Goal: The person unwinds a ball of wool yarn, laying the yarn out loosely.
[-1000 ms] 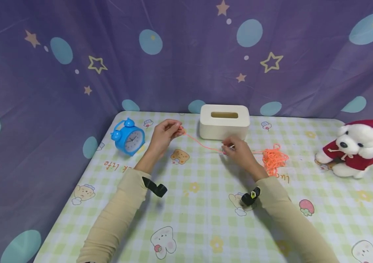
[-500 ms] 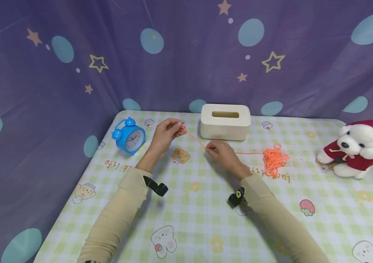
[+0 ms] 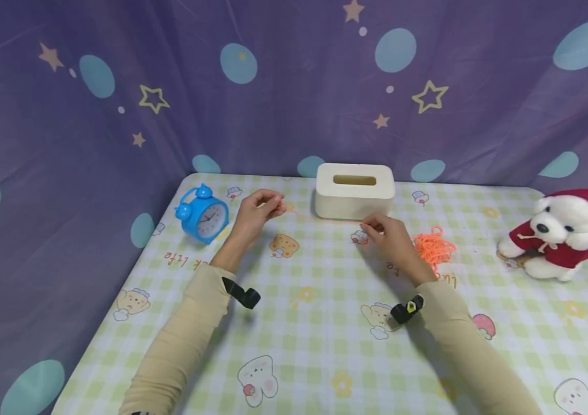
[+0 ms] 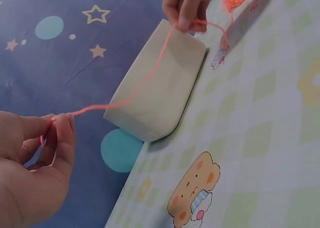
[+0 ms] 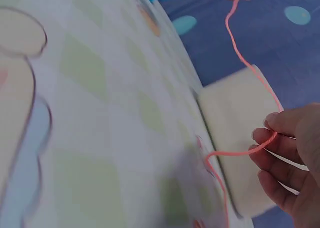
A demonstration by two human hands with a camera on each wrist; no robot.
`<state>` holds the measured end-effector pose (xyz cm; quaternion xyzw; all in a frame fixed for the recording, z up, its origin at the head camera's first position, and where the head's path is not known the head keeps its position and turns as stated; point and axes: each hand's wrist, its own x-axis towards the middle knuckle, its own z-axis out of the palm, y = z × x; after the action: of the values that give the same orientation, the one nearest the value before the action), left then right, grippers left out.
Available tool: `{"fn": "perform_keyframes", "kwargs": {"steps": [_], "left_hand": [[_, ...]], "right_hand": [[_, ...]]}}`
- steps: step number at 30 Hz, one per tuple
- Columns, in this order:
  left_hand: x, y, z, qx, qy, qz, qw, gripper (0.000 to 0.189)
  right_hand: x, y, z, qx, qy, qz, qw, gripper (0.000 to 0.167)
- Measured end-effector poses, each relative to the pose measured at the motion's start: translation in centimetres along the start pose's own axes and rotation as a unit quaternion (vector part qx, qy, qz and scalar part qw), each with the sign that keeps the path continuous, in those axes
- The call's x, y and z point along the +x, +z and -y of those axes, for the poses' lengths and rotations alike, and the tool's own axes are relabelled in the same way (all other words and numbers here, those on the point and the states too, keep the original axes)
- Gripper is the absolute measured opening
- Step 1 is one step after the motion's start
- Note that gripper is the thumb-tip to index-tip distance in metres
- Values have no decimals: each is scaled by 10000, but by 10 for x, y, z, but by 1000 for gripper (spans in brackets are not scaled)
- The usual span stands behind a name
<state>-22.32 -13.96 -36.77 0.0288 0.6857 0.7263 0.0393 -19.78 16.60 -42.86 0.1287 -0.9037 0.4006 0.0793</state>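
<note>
A strand of orange yarn [image 4: 142, 83] stretches between both hands, sagging slightly above the table in the left wrist view. My left hand [image 3: 257, 214] pinches its end between thumb and fingertips, near the blue alarm clock. In front of the white tissue box, my right hand [image 3: 388, 239] pinches the same strand farther along, thumb against forefinger [image 5: 282, 143]. From there the yarn droops to the tablecloth and runs toward a loose orange yarn pile [image 3: 434, 248], which lies right of the right hand and is partly covered by that wrist.
A white tissue box [image 3: 354, 196] stands at the back middle. The blue alarm clock [image 3: 204, 216] is at the back left. On the right sits a white plush dog [image 3: 558, 236] in red clothes. A checked tablecloth [image 3: 294, 346] covers the table, with a purple curtain [image 3: 294, 115] behind.
The right hand moved left along the yarn toward the left hand, then back right, with the strand now between the hands. The left hand stayed nearly still.
</note>
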Motion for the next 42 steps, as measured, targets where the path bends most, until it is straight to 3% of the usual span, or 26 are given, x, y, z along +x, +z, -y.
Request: {"fn": "perform_keyframes", "kwargs": {"steps": [12, 20, 29, 42], "left_hand": [[1, 3, 11, 845, -309, 359, 9953, 22], [-1, 8, 18, 1435, -339, 645, 9870, 17], [-2, 10, 24, 2319, -438, 900, 9676, 13], [-1, 14, 30, 2929, -215, 1122, 9493, 13]], "right_hand": [[-12, -43, -14, -326, 233, -272, 9988, 16], [-19, -64, -21, -659, 90, -354, 9972, 12], [-30, -83, -40, -976, 196, -371, 9943, 12], [-40, -96, -50, -1342, 538, -23, 9895, 13]]}}
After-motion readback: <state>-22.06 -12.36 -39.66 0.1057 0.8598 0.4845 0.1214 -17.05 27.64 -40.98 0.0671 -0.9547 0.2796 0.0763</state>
